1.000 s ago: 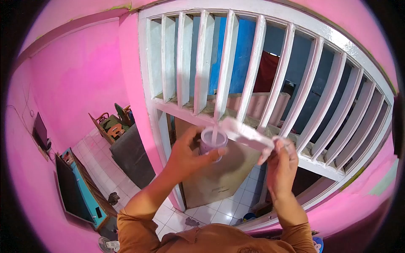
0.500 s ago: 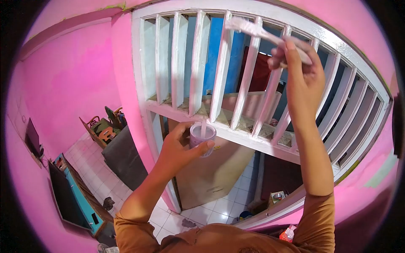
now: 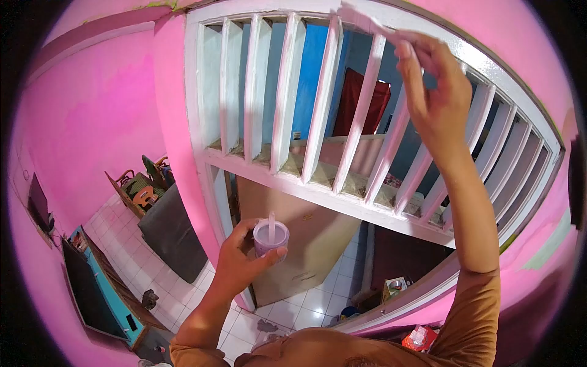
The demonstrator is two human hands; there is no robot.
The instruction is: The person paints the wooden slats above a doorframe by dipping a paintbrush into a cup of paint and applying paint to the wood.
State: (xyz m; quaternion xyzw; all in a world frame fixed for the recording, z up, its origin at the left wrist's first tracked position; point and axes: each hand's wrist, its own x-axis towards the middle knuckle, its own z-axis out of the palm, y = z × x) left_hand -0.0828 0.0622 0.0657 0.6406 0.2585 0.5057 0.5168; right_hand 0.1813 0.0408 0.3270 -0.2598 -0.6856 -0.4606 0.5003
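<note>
My left hand (image 3: 247, 254) is wrapped round a small clear cup (image 3: 272, 237) with pale contents, and a light stick stands upright in it. Raised at the upper right, my right hand (image 3: 437, 85) grips a paintbrush (image 3: 367, 23) by its handle. The brush is blurred, its bristle end close to the top rail of the white slatted frame (image 3: 324, 110); whether it touches is unclear. White slats stand behind my right hand. The cup is below the frame's lower rail (image 3: 330, 194), apart from it.
Below the frame is a brown door panel (image 3: 293, 269). A dark grey sofa (image 3: 174, 232), a wooden chair (image 3: 137, 186) and a turquoise cabinet with a black screen (image 3: 95, 293) are at the left. Pink walls (image 3: 98, 122) surround the frame. A red packet (image 3: 420, 336) lies at the lower right.
My right hand has risen from near the cup to the top of the frame with the brush. My left hand and the cup have moved down and left.
</note>
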